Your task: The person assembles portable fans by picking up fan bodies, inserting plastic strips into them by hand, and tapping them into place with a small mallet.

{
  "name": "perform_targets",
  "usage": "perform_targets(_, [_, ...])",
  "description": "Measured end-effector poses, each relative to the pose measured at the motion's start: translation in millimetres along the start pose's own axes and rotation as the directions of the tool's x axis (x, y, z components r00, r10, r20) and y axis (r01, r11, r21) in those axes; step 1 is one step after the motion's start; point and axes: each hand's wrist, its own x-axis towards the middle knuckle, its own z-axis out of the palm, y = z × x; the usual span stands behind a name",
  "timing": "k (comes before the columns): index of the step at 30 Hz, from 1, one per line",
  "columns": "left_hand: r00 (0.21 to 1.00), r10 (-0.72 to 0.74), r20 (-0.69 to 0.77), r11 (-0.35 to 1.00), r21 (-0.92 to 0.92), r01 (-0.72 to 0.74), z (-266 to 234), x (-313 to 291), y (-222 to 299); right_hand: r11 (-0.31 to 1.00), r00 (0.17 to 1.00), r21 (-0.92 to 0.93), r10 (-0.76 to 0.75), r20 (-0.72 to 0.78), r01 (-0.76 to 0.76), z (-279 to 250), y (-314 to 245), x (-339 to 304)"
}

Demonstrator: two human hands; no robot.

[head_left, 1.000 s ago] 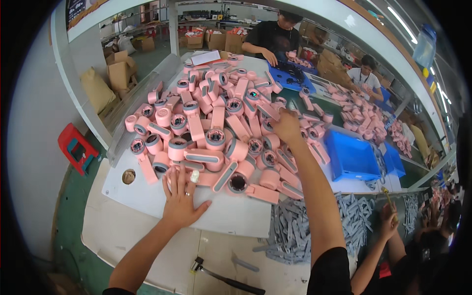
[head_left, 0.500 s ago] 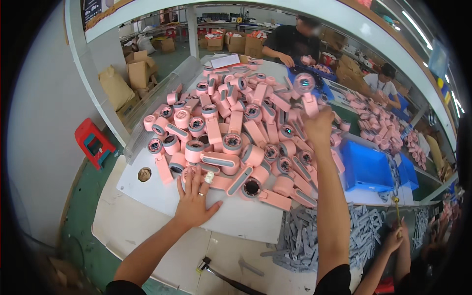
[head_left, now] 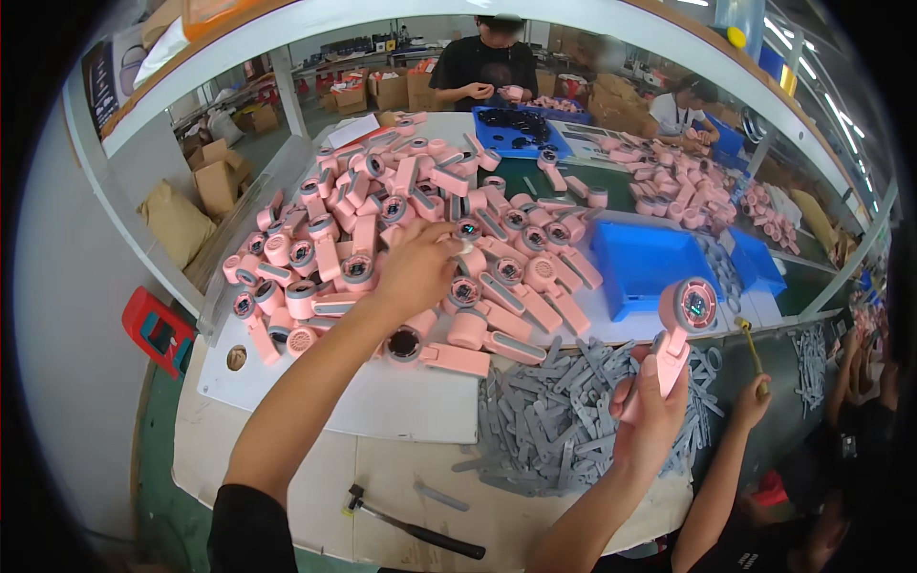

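My right hand (head_left: 654,411) is closed round the handle of a pink handheld fan (head_left: 690,310). The fan stands upright, its open round head showing a dark inside with a small green spot. My left hand (head_left: 420,267) reaches into a big pile of similar pink fans (head_left: 330,253). Its bent fingers, one with a white covering, close on another pink fan (head_left: 468,256) in the pile; the palm hides part of their grip. Below my right hand lies a heap of grey flat strips (head_left: 544,420).
A hammer (head_left: 411,530) and a loose grey strip (head_left: 441,496) lie on the near table. Blue bins (head_left: 645,263) stand to the right. A co-worker's hand (head_left: 752,403) holds a yellow-handled tool close on my right. Two people work across the table. A red stool (head_left: 158,329) stands left.
My left hand has moved from the pile's near edge up and right into the pile. My right hand has come down toward me from the far right, with a pink fan. The view has shifted right.
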Motion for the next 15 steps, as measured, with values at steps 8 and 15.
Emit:
perform_targets(8, [0.759,0.015,0.651,0.986,0.118,-0.120,132.4,98.5,-56.0,0.997,1.000,-0.080,0.008,-0.013,-0.009,14.6,-7.8,-10.7])
perform_targets(15, [0.766,0.152,0.624,0.914,0.207,-0.350,124.4,115.7,-26.7,0.998,0.999,-0.057,0.004,-0.048,-0.007,6.9,-5.0,-2.4])
